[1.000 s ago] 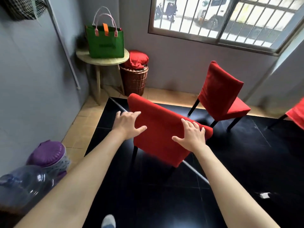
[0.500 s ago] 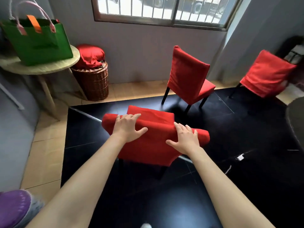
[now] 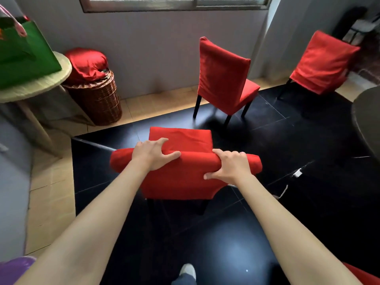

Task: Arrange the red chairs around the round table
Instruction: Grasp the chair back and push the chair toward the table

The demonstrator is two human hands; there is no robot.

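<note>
Near chair (image 3: 181, 179): red fabric slipcover, soft and slightly creased, over padded backrest and squarish seat; dark legs, partly hidden below. It stands on glossy black floor tiles (image 3: 236, 243), directly in front of the person. Top rail of backrest runs left-right across the view; that is its long axis as seen. Seat projects away from the person, toward the window wall, so chair faces away.

Left hand (image 3: 152, 155): rests on top rail left of centre, fingers draped over far edge onto the seat side, thumb spread along the rail. Contact plain; grasp loose.

Right hand (image 3: 230, 167): wrapped round the rail right of centre, fingers curled over top, thumb underneath on near face. Firm grasp. Rail spans between both hands, ends sticking out past each.

Second chair (image 3: 222, 79): same red cover, upright, further back nr the wall, seat pointing right. Third chair (image 3: 324, 62): far right, back toward camera. Both well apart from the held one.

Round table (image 3: 368, 120): dark curved edge only, at right margin; rest out of frame.

Misc: woven wicker basket (image 3: 96, 99) w/ red cloth bundle (image 3: 88, 62) on top; pale round side table (image 3: 41, 85) bearing green bag (image 3: 22, 56), at left.
</note>
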